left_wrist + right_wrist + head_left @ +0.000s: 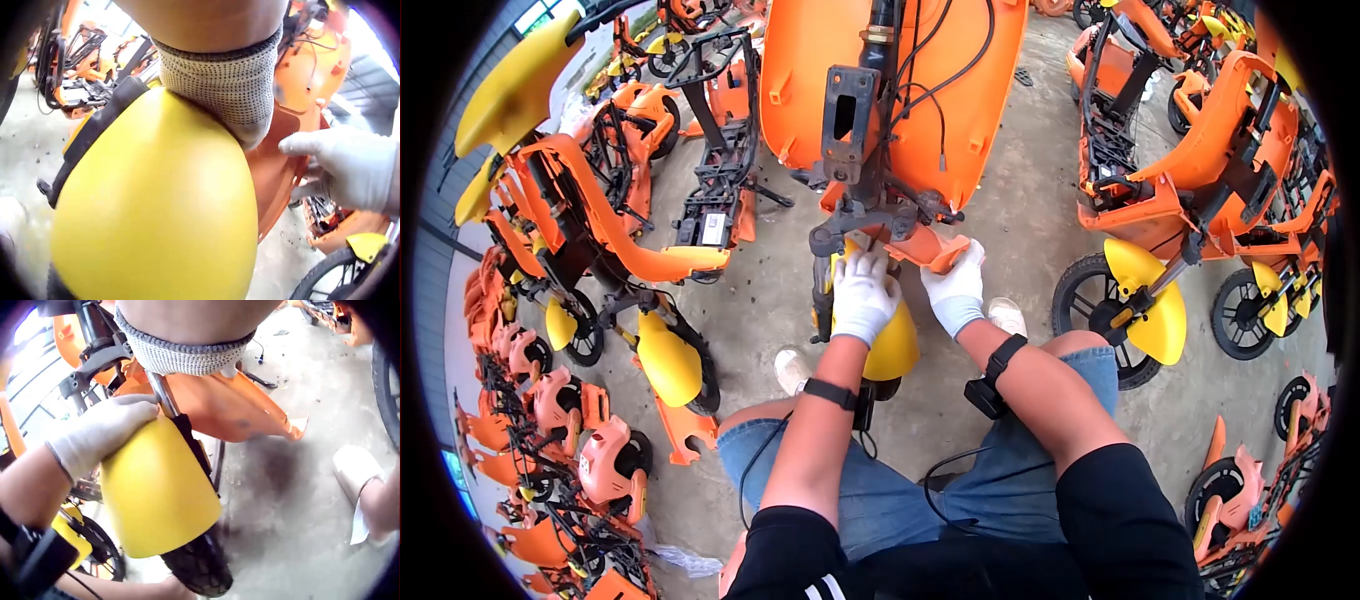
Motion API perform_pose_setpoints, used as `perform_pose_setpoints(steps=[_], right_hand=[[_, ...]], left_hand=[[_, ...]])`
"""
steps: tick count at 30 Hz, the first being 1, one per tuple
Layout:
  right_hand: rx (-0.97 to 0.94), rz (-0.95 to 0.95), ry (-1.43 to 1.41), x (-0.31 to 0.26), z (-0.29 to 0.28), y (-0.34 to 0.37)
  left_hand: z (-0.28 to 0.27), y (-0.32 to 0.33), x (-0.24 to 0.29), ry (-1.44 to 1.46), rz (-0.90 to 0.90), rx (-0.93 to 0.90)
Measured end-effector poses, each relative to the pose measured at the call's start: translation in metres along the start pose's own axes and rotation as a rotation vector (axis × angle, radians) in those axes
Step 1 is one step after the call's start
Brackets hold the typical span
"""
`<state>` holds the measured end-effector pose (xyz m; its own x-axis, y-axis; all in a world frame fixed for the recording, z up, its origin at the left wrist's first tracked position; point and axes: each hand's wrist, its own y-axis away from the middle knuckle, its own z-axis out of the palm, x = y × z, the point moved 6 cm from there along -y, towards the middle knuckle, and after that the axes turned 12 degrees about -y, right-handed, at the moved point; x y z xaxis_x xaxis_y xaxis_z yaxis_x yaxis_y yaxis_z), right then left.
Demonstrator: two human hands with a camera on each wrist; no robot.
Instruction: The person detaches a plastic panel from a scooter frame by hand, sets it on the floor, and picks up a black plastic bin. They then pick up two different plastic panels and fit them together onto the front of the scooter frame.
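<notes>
A white-gloved left hand (864, 297) rests on top of the yellow front fender (892, 348) of a partly stripped scooter. In the right wrist view its fingers lie along the fender's upper edge beside the fork tube (164, 394). To the right, the gloved right hand (955, 288) grips the edge of an orange plastic panel (922, 246) below the steering stem. Seen from the left wrist, that thumb is on the near face of the panel (275, 165) and the other fingers curl behind its edge. The left fingertips are hidden in the left wrist view.
A large orange body shell (970, 90) with loose black cables stands beyond the stem. Other partly stripped orange scooters stand on both sides, one with a yellow fender (668, 365) at left, another with a black wheel (1100, 310) at right. The person's shoes (1007, 316) flank the front wheel.
</notes>
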<state>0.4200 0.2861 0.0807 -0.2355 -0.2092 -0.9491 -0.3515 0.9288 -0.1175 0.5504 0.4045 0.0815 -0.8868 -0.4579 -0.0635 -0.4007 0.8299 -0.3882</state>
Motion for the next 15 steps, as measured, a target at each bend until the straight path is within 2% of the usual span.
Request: perform_pose_setpoints(steps=[2,3,5,6,8,9,10,12,14,15], right_hand=[[-0.002,0.123,-0.064,-0.001,-0.002,0.003],[-0.008,0.122,-0.071,-0.003,-0.003,0.002],[0.026,0.148,-0.19,-0.005,-0.006,0.002],[0.026,0.149,-0.201,-0.005,-0.009,0.001],[0.011,0.166,-0.219,-0.003,-0.012,-0.005],[0.005,0.147,-0.195,-0.008,-0.015,-0.005],[0.014,0.148,-0.204,-0.009,-0.018,-0.007],[0.048,0.063,-0.076,-0.012,-0.025,-0.013],[0.057,-0.012,-0.019,0.0,-0.028,-0.016],[0.03,-0.065,-0.023,0.004,-0.027,-0.015]], left_hand=[[-0.016,0.011,0.008,-0.057,0.136,-0.073],[-0.031,0.011,0.006,-0.066,0.133,-0.074],[-0.051,0.02,0.012,0.095,0.316,-0.422],[-0.071,0.02,0.012,0.084,0.318,-0.423],[-0.11,0.017,0.008,0.412,0.224,-0.362],[-0.125,0.014,0.004,0.48,0.172,-0.232],[-0.128,0.013,0.001,0.474,0.183,-0.232],[-0.144,0.006,-0.021,0.403,-0.016,0.075],[-0.151,-0.006,-0.04,0.496,-0.167,0.32],[-0.148,-0.014,-0.049,0.489,-0.203,0.333]])
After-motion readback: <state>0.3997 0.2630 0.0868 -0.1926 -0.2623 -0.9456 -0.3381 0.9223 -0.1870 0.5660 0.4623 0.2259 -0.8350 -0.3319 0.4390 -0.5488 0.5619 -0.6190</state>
